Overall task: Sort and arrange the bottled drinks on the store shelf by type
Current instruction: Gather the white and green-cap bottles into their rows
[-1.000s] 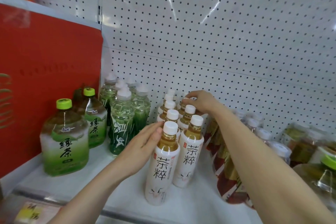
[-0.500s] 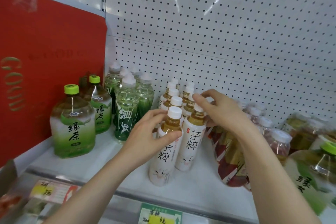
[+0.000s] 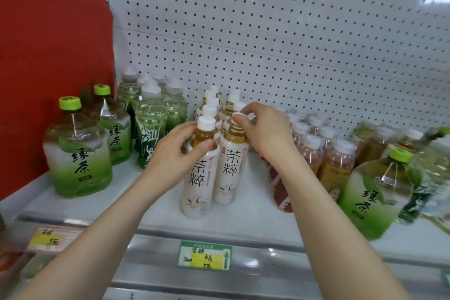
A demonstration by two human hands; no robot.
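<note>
Two rows of white-labelled tea bottles stand mid-shelf. My left hand (image 3: pixel 175 153) grips the neck of the front left white tea bottle (image 3: pixel 196 185). My right hand (image 3: pixel 264 133) holds the cap and neck of the front right white tea bottle (image 3: pixel 229 170). Behind them more white tea bottles (image 3: pixel 211 105) line up toward the pegboard. Left of them stand slim green bottles (image 3: pixel 151 124) and two big green-tea bottles (image 3: pixel 78 153). Right of my right arm are pink-capped drink bottles (image 3: pixel 314 148) and another big green-tea bottle (image 3: pixel 375 190).
A red panel (image 3: pixel 53 51) walls off the shelf's left end. The white pegboard (image 3: pixel 267 31) forms the back. The shelf's front rail carries a green price tag (image 3: pixel 204 254) and a yellow tag (image 3: pixel 48 238). A red-labelled bottle (image 3: pixel 280 190) leans under my right forearm.
My right hand came forward from the back bottles to the front right bottle's cap. My left hand closed round the front left bottle's neck. The camera tilted down.
</note>
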